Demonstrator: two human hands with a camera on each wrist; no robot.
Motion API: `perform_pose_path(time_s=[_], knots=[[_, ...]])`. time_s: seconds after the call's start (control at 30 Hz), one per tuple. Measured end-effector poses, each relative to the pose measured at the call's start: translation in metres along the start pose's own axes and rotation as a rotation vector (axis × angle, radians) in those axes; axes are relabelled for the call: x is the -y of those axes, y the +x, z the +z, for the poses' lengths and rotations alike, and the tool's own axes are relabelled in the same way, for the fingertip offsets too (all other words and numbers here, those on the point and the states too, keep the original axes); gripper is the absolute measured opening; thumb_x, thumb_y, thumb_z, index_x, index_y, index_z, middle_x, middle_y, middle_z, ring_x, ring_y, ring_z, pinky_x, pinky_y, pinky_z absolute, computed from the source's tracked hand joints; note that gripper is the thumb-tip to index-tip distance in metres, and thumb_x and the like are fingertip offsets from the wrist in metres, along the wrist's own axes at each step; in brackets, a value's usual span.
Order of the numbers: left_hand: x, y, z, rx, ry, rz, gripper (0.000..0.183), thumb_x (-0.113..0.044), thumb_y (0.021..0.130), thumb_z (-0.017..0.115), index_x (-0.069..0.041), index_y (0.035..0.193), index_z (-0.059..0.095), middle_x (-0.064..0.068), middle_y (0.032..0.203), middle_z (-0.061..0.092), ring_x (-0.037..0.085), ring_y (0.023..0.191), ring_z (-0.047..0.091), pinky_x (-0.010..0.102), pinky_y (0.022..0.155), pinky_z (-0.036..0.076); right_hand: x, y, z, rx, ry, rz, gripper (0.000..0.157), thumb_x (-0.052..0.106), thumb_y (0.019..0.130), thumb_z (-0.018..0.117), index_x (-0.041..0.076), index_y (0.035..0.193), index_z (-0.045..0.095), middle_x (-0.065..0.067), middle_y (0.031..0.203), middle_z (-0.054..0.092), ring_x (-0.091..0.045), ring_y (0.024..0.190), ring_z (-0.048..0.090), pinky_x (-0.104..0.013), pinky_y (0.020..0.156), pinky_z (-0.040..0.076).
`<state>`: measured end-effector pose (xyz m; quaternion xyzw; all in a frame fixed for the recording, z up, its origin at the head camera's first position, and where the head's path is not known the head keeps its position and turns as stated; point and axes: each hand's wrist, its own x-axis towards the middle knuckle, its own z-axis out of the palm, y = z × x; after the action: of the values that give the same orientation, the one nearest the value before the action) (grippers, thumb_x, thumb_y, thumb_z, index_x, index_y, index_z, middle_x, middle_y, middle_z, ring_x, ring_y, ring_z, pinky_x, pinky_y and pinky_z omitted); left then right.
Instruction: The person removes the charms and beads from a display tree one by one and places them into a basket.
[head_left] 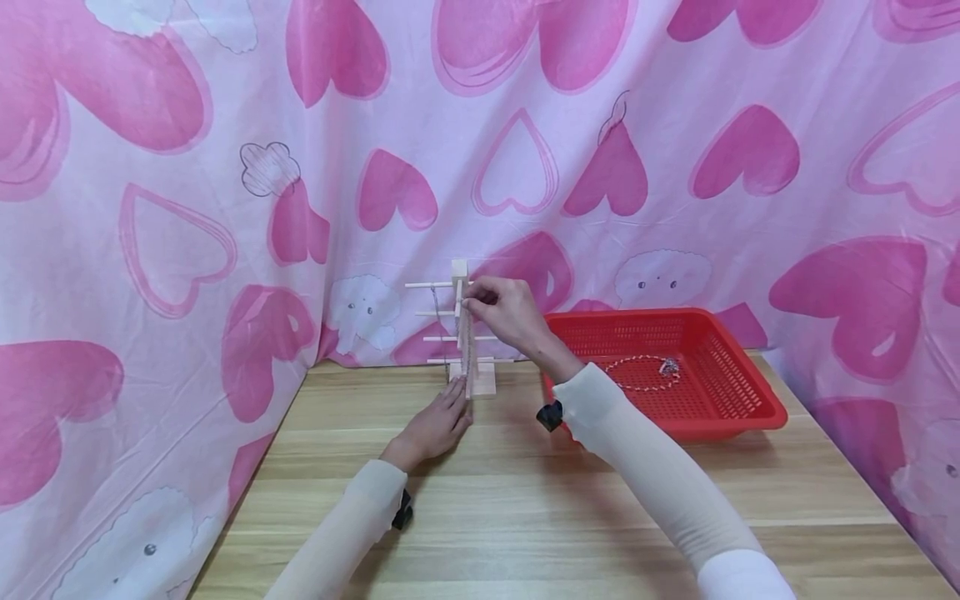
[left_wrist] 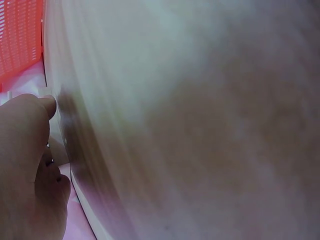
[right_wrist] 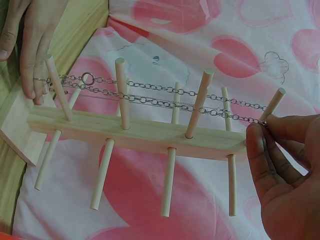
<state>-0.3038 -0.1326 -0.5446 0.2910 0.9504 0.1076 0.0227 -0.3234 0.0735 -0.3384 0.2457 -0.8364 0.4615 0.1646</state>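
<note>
A pale wooden stand (head_left: 460,272) with several round pegs stands upright at the back of the table. My right hand (head_left: 510,317) is at its top. In the right wrist view, thumb and forefinger pinch one end of a silver chain necklace (right_wrist: 162,103) beside the end peg (right_wrist: 276,102). Its doubled strands run along the pegs to the base, with a small ring (right_wrist: 87,78) near the far end. My left hand (right_wrist: 37,47) rests with extended fingers at the stand's base (right_wrist: 20,122). A thinner chain (head_left: 437,312) hangs on the stand's left side.
A red plastic basket (head_left: 675,431) stands on the right of the table, close beside my right forearm. Inside lies a beaded strand with a silvery cluster (head_left: 670,367). Pink heart-patterned cloth (head_left: 517,233) hangs behind the stand and along both sides of the wooden table (head_left: 480,517).
</note>
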Motion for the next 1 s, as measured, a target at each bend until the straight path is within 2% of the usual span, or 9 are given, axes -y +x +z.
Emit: perform_pose_path(time_s=[0.37,0.63,1.0], knots=[[-0.001,-0.001,0.000,-0.003,-0.010,-0.004,0.065,-0.033,0.116,0.041,0.007,0.165,0.025,0.022,0.177,0.017,0.038,0.166,0.016,0.049,0.135,0.025,0.006,-0.004,-0.003,-0.004,-0.002,-0.038,0.011,0.010,0.099,0.075,0.007,0.106,0.082,-0.007,0.093,0.081,-0.018,0.079,0.072,-0.031,0.074,0.066],[0.000,0.000,0.004,-0.011,-0.017,-0.018,0.062,-0.033,0.116,0.042,0.007,0.163,0.034,0.022,0.176,0.020,0.037,0.166,0.017,0.049,0.135,0.025,0.012,-0.007,-0.007,-0.014,0.006,-0.068,0.012,0.009,0.099,0.075,0.006,0.106,0.083,-0.006,0.093,0.081,-0.017,0.078,0.072,-0.031,0.074,0.066],[-0.006,-0.003,-0.003,-0.002,-0.043,-0.025,0.064,-0.034,0.117,0.038,0.006,0.165,0.029,0.022,0.177,0.019,0.037,0.166,0.016,0.049,0.136,0.024,0.020,-0.012,-0.015,-0.028,0.051,-0.106,0.012,0.006,0.096,0.076,0.002,0.106,0.083,-0.008,0.091,0.081,-0.019,0.076,0.071,-0.028,0.071,0.063]])
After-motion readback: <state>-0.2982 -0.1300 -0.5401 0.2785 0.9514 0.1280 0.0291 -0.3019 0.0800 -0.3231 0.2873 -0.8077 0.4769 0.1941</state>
